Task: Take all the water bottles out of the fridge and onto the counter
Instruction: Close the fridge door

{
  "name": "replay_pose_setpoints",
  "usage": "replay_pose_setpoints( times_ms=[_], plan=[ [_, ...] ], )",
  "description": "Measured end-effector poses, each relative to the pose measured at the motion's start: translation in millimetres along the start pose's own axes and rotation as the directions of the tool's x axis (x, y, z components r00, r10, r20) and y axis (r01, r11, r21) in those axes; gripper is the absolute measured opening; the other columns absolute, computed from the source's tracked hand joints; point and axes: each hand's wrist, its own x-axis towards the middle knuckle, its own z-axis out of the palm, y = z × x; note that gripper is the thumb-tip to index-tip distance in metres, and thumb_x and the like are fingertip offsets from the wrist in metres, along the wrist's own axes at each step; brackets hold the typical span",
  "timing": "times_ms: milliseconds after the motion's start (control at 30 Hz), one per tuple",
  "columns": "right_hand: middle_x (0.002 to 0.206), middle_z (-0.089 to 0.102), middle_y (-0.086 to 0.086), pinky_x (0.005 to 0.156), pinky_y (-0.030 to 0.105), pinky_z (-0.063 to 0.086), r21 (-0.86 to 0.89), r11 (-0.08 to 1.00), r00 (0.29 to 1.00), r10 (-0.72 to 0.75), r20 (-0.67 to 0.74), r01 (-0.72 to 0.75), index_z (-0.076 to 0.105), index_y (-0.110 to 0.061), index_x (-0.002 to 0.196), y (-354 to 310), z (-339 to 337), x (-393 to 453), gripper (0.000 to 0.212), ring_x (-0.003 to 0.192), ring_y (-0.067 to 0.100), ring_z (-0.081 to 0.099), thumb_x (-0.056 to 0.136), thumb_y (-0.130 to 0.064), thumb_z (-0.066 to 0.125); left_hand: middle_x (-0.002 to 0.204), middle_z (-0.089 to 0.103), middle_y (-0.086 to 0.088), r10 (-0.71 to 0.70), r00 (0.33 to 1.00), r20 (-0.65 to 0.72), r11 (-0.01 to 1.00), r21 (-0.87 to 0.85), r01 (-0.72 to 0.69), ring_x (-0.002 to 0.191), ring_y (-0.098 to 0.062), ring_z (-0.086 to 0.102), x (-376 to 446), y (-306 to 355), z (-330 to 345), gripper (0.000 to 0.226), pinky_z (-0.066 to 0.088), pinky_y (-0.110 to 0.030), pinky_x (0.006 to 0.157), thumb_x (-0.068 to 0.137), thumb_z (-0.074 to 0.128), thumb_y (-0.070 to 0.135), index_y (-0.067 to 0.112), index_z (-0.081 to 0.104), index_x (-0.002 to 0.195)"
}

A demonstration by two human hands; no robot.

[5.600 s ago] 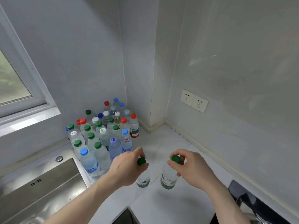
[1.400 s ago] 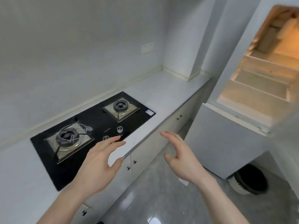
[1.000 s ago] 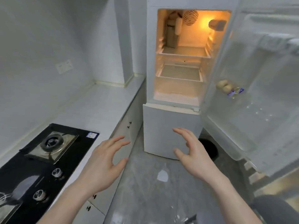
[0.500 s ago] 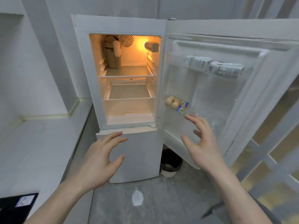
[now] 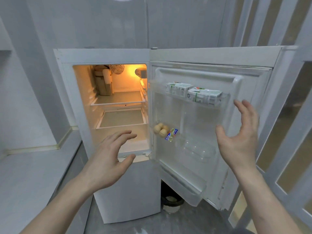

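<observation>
Nearest: two bare forearms reach up from the bottom edge. Left hand (image 5: pixel 108 159) is spread wide, fingers splayed and slightly curled, holding nothing, in front of the lower front edge of the fridge (image 5: pixel 101 55) compartment. Right hand (image 5: pixel 239 137) is also wide open, thumb out, fingers up, empty, in front of the outer edge of the open door (image 5: pixel 219 54); can't tell if it touches the door.

Left side: grey counter (image 5: pixel 33 174) runs to the fridge's left wall, bare where visible. On the floor under the door's bottom edge sits a small dark bin (image 5: pixel 172 202).

Door inside: top shelf holds white-green cartons (image 5: pixel 194 92) in a row toward the outer edge. Mid shelf, at the hinge-side end, has three eggs (image 5: pixel 161 129) w/ a small blue-red packet (image 5: pixel 171 135) just beside them. Lower door shelf looks bare, clear plastic.

Farthest: lit compartment, warm lamp at back right. Two glass shelves (image 5: pixel 121 100), both bare. A beige block-like unit (image 5: pixel 103 81) stands in the back left corner on the upper shelf. No water bottles visible in the fridge or on this stretch of counter.
</observation>
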Motion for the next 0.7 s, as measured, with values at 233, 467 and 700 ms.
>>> replay_pose_setpoints(
  times_ms=[233,467,700],
  plan=[
    [0.173,0.013,-0.005,0.114,-0.002,0.004,-0.077,0.997,0.992,0.029,0.121,-0.020,0.026,-0.029,0.164,55,-10,38,0.091,0.155,-0.005,0.008,0.090,-0.007,0.072,0.149,0.040,0.032,-0.037,0.999,-0.040,0.999,0.012,0.037,0.134,0.013,0.033,14,45,28,0.054,0.017,-0.002,0.106,0.094,0.067,0.037,0.043,0.047,0.144],
    [0.175,0.007,0.007,0.116,0.001,-0.003,-0.122,0.992,0.958,0.009,0.285,0.027,0.025,-0.019,0.166,87,15,43,0.100,0.160,0.018,0.012,0.084,-0.008,0.081,0.149,0.038,0.034,-0.082,0.995,-0.063,0.996,0.026,0.084,0.140,0.010,0.032,8,66,40,0.057,0.028,-0.020,0.114,0.094,0.067,0.036,0.044,0.043,0.146],
    [0.176,0.000,0.004,0.125,0.028,0.006,-0.131,0.991,0.951,0.047,0.307,-0.007,0.019,-0.026,0.167,82,19,38,0.104,0.162,0.019,0.003,0.084,-0.018,0.081,0.149,0.038,0.034,-0.168,0.984,-0.066,0.985,0.038,0.170,0.138,0.008,0.035,-8,65,43,0.056,0.036,-0.026,0.114,0.095,0.065,0.039,0.044,0.042,0.146]
  ],
)
